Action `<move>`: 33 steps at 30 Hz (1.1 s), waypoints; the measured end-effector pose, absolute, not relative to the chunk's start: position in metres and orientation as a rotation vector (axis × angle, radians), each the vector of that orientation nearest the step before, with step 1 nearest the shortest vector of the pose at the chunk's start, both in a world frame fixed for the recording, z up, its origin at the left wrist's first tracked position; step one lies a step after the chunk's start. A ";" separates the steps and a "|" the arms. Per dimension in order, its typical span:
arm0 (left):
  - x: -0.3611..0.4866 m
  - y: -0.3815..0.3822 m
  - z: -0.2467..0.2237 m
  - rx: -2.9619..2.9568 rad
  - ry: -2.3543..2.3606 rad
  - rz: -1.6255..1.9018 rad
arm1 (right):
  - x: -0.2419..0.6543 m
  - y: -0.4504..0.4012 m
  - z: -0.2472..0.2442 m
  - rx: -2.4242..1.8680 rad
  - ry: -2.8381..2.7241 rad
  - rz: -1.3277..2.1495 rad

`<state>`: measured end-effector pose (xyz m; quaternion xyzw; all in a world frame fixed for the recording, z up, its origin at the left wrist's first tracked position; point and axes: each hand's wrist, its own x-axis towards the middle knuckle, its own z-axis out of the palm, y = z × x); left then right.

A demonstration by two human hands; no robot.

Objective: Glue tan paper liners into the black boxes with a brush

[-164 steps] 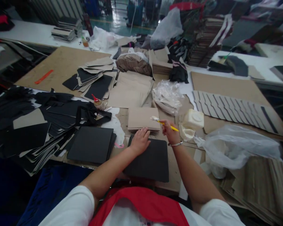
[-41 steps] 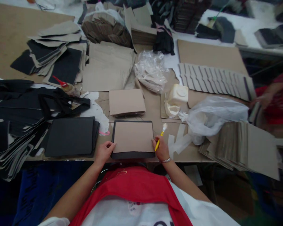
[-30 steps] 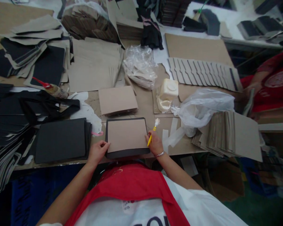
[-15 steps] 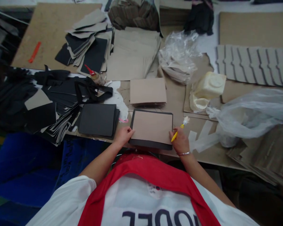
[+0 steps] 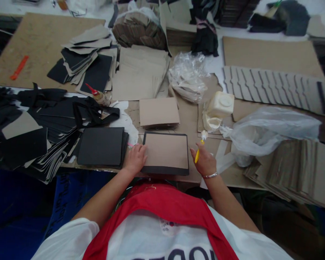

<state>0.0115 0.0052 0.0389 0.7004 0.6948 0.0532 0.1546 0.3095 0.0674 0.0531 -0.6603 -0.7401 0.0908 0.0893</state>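
In front of me a tan cardboard sheet (image 5: 166,150) lies on a slightly larger black sheet (image 5: 165,170), whose dark border shows mostly along the near edge. My left hand (image 5: 137,158) rests at the left edge of these sheets, fingers loosely stretched and holding nothing. Off the right edge, my right hand (image 5: 205,161) is closed around a yellow brush (image 5: 197,156) with whitish bristles pointing away from me. A stack of tan cardboard pieces (image 5: 159,112) sits just beyond. Left of my left hand is a pile of black boards (image 5: 100,146).
A cut-open whitish plastic container (image 5: 219,108) stands beyond the brush. Clear plastic bags (image 5: 273,126) lie to the right, above stacked brown sheets (image 5: 287,169). Black straps and pieces (image 5: 56,108) heap up on the left, near a red-tipped bottle (image 5: 99,95). Blue bins (image 5: 16,206) stand below the table edge.
My right hand, with the brush, has moved off the sheets' right edge. My left hand has loosened from a pinch and lies flatter at the left edge. The camera view has shifted right.
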 end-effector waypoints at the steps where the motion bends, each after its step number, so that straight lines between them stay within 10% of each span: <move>1: 0.013 0.005 0.039 2.128 1.883 0.151 | 0.310 0.072 0.063 -1.911 -2.144 0.328; 11: 0.024 0.002 0.036 2.400 1.559 0.058 | 0.184 0.112 0.065 -1.471 -1.344 1.680; 33: 0.046 0.011 0.046 2.447 1.647 0.153 | 0.371 0.087 0.094 -1.675 -1.167 1.041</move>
